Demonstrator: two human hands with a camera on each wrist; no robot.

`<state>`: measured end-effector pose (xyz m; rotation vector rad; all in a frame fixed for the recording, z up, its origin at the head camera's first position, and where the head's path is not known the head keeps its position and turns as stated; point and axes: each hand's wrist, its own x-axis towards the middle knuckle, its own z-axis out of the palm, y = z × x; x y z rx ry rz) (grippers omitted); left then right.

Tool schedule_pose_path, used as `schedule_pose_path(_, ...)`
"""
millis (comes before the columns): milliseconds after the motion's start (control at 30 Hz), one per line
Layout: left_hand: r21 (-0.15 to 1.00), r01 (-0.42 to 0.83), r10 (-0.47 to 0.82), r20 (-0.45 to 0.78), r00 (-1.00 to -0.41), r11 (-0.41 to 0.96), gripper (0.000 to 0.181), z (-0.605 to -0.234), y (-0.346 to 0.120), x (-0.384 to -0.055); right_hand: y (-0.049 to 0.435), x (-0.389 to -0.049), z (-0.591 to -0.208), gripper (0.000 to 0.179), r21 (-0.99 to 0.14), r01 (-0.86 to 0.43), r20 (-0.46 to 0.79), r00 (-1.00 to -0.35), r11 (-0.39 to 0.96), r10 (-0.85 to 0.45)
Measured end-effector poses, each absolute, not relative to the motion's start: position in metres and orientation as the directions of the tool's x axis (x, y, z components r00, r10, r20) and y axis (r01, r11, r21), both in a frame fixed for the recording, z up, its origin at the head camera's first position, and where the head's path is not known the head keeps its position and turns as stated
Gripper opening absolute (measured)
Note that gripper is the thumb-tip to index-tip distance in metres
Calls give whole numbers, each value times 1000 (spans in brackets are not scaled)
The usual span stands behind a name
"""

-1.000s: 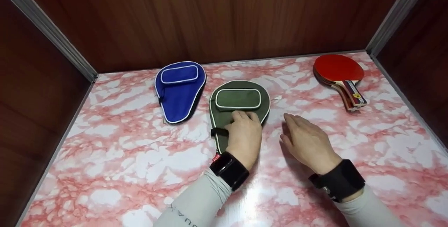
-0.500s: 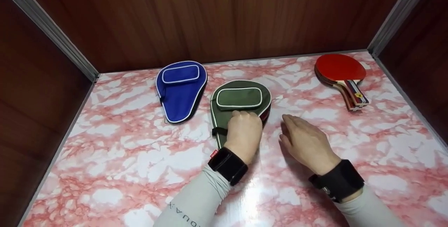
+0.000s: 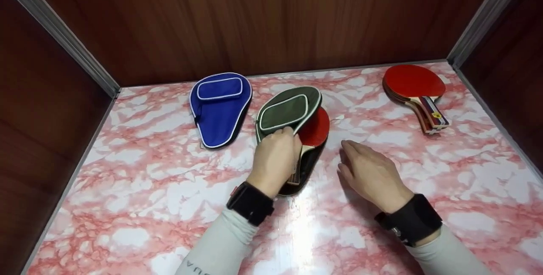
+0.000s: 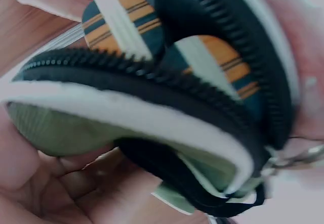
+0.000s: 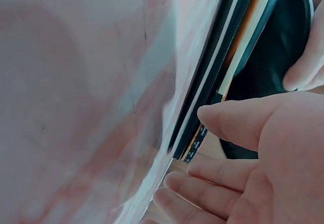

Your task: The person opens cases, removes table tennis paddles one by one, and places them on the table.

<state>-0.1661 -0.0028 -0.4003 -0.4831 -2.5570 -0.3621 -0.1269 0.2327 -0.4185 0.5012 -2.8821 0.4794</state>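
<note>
My left hand (image 3: 273, 160) grips the lifted front cover of a green table tennis paddle case (image 3: 284, 113), folding it back toward the left. Inside the unzipped case, a red paddle (image 3: 317, 130) shows with its handle toward me. Two striped handle ends (image 4: 121, 24) poke out between the zipper edges (image 4: 136, 72) in the left wrist view. Right of the case, my right hand (image 3: 373, 177) is held low over the table with fingers extended and nothing in them. From the right wrist, its thumb and fingers (image 5: 217, 171) appear close to the case's zipped edge.
A blue paddle case (image 3: 220, 118) lies flat at the back left. Stacked red paddles (image 3: 413, 82) lie at the back right, handles toward me. Dark wood panels (image 3: 271, 20) wall the pink marbled table (image 3: 161, 215) at the back and both sides.
My left hand has raised the green case's cover from its right side and drawn it left, exposing the red paddle inside. The right hand has stayed nearly still.
</note>
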Motion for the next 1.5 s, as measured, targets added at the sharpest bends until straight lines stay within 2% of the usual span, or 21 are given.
schedule_pose_path(100,340,391,192,493,-849,855,25,-399,-17,-164,230,-127,-420,57,-272,-369,239,-920,888,-309)
schedule_pose_path(200,454,353,132,448,-884,818,27,-398,-30,-161,227,-126,-422,56,-256,-385,263,-910,887,-320)
schedule_pose_path(533,591,314,37,432,-901,743,32,-393,-68,-141,210,-131,-412,46,-238,-342,327,-910,909,-257)
schedule_pose_path(633,566,304,8,465,-885,767,32,-393,-81,-136,195,-136,-406,40,-237,-376,345,-895,896,-284)
schedule_pose_path(767,457,313,8,555,-832,832,34,-394,-93,-136,174,-138,-402,29,-230,-400,366,-880,887,-302)
schedule_pose_path(867,402,327,31,590,-807,855,35,-395,-95,-136,161,-139,-402,37,-213,-392,355,-884,895,-303)
schedule_pose_path(1000,360,349,67,607,-792,865,35,-397,-97,-135,148,-141,-405,57,-170,-347,321,-905,922,-281)
schedule_pose_path(1133,329,365,100,608,-787,871,33,-395,-100,-133,141,-145,-411,71,-151,-271,235,-944,951,-231)
schedule_pose_path(1233,314,368,112,607,-786,875,33,-395,-106,-131,138,-148,-413,73,-178,-227,140,-969,958,-204)
schedule_pose_path(1433,302,391,120,638,-760,869,35,-396,-114,-132,138,-153,-409,64,-260,-122,-93,-984,958,-151)
schedule_pose_path(1500,308,402,122,645,-754,862,36,-395,-114,-133,139,-153,-408,57,-258,-96,-128,-983,961,-133)
